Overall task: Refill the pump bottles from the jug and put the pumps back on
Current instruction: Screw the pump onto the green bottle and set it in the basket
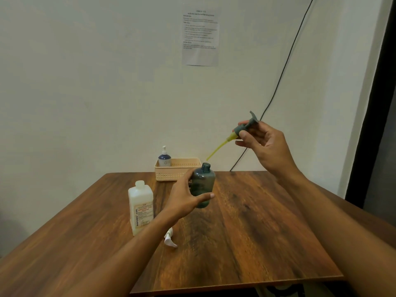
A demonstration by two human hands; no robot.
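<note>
Dark green bottle (203,185), translucent plastic, round-shouldered, neck open, stands mid-counter. Left hand (184,196) wraps it, fingers closed round the body; its left flank is hidden behind the palm. At 2 o'clock above the neck, right hand (267,148) pinches the grey pump (246,125) at its collar, fingers closed on it. Pump tilted; its yellowish dip tube (216,150) slants down toward the neck, tip just clear of it.

At 8 o'clock from the bottle: white jug (141,207), squarish, uncapped, label print partly legible. At 7 o'clock: white pump (170,240) lying on the counter, half hidden by the left forearm.

At 11 o'clock: peach perforated basket (177,169) at the wall, holding a small blue pump bottle (164,158).

Counter (257,232) is wood-grain brown, near edge cut off. Pale wall; taped paper sheet (201,37), text unreadable; black cable (285,76) runs diagonally.
</note>
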